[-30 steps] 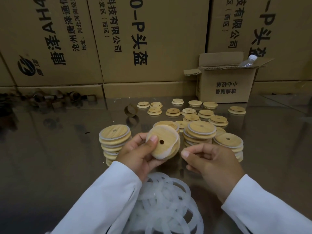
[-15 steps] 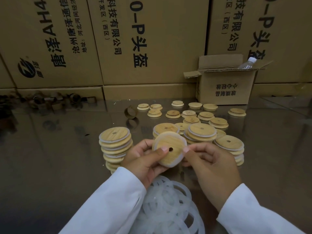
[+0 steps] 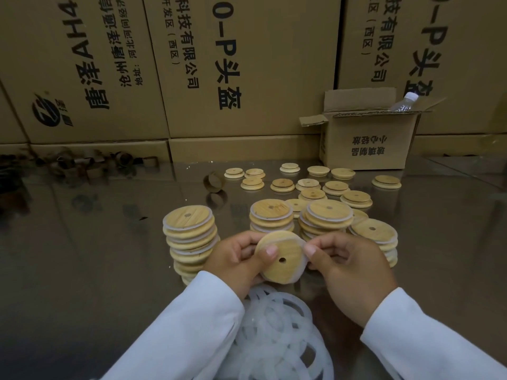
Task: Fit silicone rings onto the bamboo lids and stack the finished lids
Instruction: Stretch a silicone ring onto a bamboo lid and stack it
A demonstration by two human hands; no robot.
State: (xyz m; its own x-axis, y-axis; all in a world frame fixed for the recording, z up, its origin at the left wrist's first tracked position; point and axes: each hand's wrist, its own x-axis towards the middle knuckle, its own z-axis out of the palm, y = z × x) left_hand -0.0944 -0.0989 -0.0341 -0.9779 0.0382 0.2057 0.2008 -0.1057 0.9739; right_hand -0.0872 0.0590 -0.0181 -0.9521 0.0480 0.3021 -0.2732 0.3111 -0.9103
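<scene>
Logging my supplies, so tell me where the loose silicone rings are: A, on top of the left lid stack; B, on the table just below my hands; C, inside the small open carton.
B: the pile of loose rings lies on the table, just below the lid held by the left hand and right hand.

Packing workshop or warehouse. Wall of printed cartons (image 3: 247, 64) at 12 o'clock; small open carton (image 3: 367, 141) at 1 o'clock; lids (image 3: 310, 185) in batches mid tabletop (image 3: 82, 256); ring pile (image 3: 274, 338) at 6 o'clock; white work sleeves (image 3: 178, 338).
</scene>
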